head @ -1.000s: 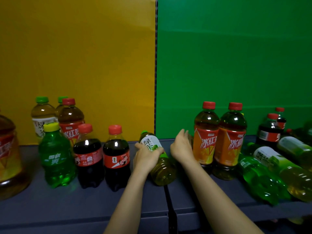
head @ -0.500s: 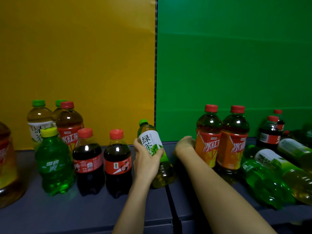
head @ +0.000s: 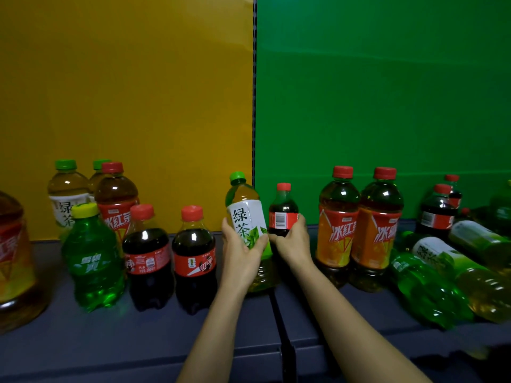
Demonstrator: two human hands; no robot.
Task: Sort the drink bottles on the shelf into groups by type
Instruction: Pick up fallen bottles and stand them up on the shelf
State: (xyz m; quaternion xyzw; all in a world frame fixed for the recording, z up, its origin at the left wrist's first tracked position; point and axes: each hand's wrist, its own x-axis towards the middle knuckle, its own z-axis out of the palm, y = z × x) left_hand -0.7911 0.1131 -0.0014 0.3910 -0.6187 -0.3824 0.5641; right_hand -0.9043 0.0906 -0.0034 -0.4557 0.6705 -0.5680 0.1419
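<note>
So, far L on shelf [head: 166, 341]: 1 big tea jug [head: 13, 258], cut by frame edge.

Back L: 2 green-cap teas [head: 67, 194], upright, w/ 1 red-cap iced tea [head: 116, 194] just in front.

Front L: 1 green soda [head: 92, 258], then cola pair [head: 195, 261], side by side, upright.

Centre: left hand [head: 240, 252] was wrapped round the label of a green tea bottle [head: 246, 214]. Long axis was near vertical, cap tipped slightly L. I couldn't tell if its base met the shelf.

Just beside it, right hand [head: 293, 241] gripped a small cola [head: 283, 214], upright, base hidden. Hands sat close together, each clamped on its own btl.

R of centre: iced tea pair [head: 338, 230], upright, touching.

Back R: more colas [head: 437, 214].

Far R: lying green soda [head: 423, 288] and lying green teas [head: 439, 252], heaped on their sides.

Key relation, my read: both held btls' groups lay to the L, w/ the cola pair just L of left hand and the green-cap teas further L at the back. Left hand was the nearer to both, so the small cola would need to cross past it.
</note>
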